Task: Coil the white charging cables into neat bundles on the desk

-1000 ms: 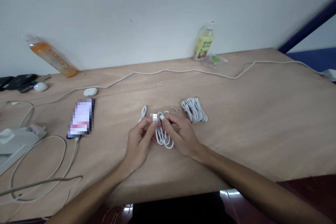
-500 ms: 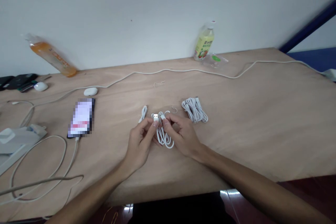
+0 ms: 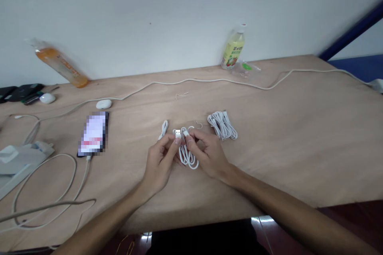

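Head view: one white cable (image 3: 188,157), looped, located near the front middle of a wood-toned table (image 3: 284,147), between and partly behind two bare hands. Its USB plug (image 3: 178,132), metal end facing up, is pinched between thumb and forefinger of the left hand (image 3: 158,161), no gap at the tips. A second white connector (image 3: 186,132), type too small to tell, is pinched likewise by the right hand (image 3: 208,151), beside the first plug. One small white cable bundle (image 3: 164,128), just beyond the left hand, partly hidden. One larger white cable bundle (image 3: 222,125), coiled, to the right of the right hand. One thin curled tie (image 3: 199,124), between the looped cable and the larger bundle. One thin strand (image 3: 181,95), farther back. One long pale cable (image 3: 221,80), running across the rear of the table. One phone (image 3: 93,133), screen pixelated, charging lead (image 3: 88,158) at its near end. One white rounded case (image 3: 103,104), just beyond the phone. One bottle with orange contents (image 3: 61,65), rear left, by the wall. One yellow-labelled bottle (image 3: 232,52), rear right of middle, beside a clear wrapper (image 3: 239,71) with a green patch.
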Tool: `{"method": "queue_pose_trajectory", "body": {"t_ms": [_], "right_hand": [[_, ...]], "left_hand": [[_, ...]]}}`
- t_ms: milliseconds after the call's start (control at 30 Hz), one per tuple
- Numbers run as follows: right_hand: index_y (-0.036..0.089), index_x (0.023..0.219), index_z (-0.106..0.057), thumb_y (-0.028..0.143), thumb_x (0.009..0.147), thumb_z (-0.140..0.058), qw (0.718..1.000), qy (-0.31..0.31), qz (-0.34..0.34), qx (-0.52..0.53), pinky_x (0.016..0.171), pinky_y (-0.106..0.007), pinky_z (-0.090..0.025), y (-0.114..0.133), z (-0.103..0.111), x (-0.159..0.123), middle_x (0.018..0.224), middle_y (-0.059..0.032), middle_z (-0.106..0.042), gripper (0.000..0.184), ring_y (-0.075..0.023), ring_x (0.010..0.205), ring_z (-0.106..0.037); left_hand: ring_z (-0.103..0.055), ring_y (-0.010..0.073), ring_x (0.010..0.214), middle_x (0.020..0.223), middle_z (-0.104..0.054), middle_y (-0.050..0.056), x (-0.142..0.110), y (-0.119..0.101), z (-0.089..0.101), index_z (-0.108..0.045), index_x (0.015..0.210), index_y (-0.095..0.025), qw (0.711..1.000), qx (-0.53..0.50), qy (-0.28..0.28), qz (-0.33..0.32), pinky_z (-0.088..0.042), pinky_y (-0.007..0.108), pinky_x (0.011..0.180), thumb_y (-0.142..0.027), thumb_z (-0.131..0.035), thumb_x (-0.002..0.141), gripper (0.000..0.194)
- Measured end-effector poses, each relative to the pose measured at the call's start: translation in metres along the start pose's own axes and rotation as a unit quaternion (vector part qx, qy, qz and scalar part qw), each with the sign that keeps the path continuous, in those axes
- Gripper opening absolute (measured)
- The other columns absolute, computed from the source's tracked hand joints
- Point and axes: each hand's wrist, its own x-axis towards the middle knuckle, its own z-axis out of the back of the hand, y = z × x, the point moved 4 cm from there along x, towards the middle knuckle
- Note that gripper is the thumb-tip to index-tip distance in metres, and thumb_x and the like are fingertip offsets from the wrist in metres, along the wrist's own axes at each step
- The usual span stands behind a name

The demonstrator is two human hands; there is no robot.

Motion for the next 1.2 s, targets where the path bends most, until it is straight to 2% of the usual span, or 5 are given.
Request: {"method": "queue_pose_trajectory", "body": {"t_ms": [1200], "right_hand": [[0.025, 0.074, -0.048, 0.03, 0.105, -0.053, 1.0, 0.01, -0.012, 0.003, 0.059, -0.03, -0.037, -0.0018, -0.0001, -0.001, 0.068, 0.0036, -0.051, 0.031, -0.0138, 0.061, -0.047]], "left_hand": [[-0.064, 0.0135, 0.058, 0.071, -0.07, 0.0, -0.0002, -0.0005, 0.0001, -0.075, 0.089, -0.017, 1.0, 0.009, 0.0, 0.004, -0.061, 0.024, 0.055, -0.058, -0.076, 0.097, 0.042]]}}
